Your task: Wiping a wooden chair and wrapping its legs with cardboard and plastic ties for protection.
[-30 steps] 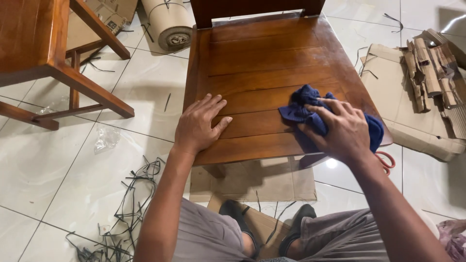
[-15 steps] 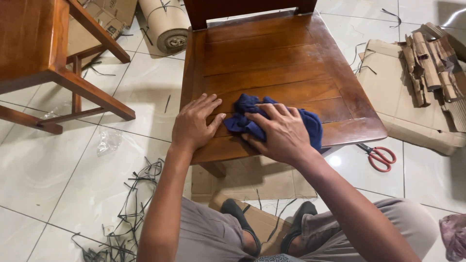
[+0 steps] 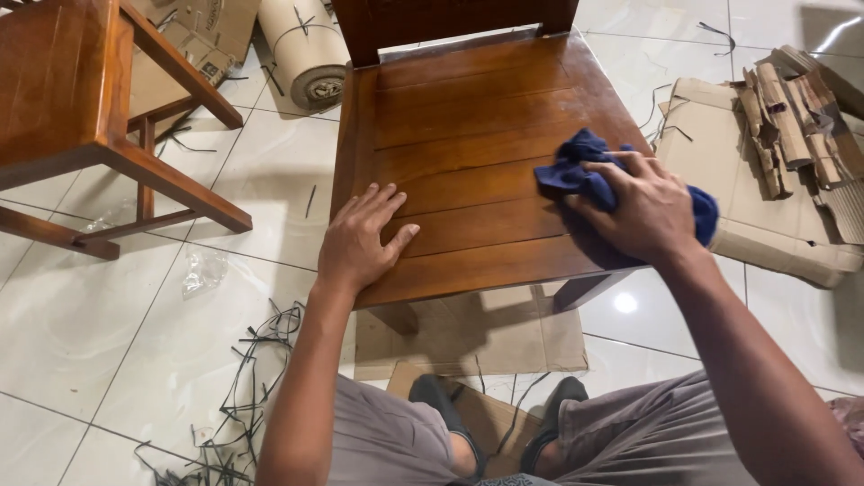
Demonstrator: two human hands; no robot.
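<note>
Blue rag (image 3: 576,171) sits at the seat's (image 3: 468,117) right edge, bunched under our right hand (image 3: 643,211) (fingers curled, gripping); our left hand (image 3: 360,238) lies flat, fingers spread, likely steadying the chair.

Two wooden chairs: slatted-seat chair (image 3: 468,135) at centre, second chair (image 3: 72,99) upper left. One blue cloth (image 3: 585,175). Two hands: left hand (image 3: 360,238), right hand (image 3: 643,211). One cardboard roll (image 3: 306,49). One flat cardboard sheet (image 3: 468,337) under the seat. One heap of torn cardboard strips (image 3: 792,117) at right. One tangle of black straps (image 3: 243,360). One scrap of clear plastic (image 3: 202,270). Two dark sandals (image 3: 441,400).
</note>
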